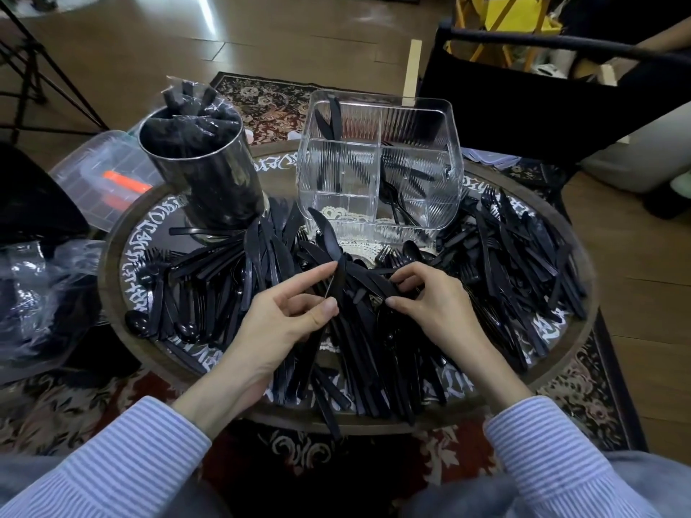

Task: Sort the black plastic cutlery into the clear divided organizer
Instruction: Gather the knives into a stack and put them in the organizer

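A large heap of black plastic cutlery (516,256) covers the round table (583,330). The clear divided organizer (377,162) stands at the back of the table; a few knives lean in its back left compartment and several forks lie in its right compartments. My left hand (288,319) pinches a black knife (329,248) between thumb and fingers, blade pointing up toward the organizer. My right hand (430,304) pinches a black piece (377,284) lying in the pile just right of the knife; its fingers are curled over the heap.
A shiny metal cylinder (209,170) holding bagged black cutlery stands at the back left. A clear lidded box (101,181) with an orange item sits off the table's left side, above crumpled plastic bags (41,293). A black chair (542,102) stands behind right.
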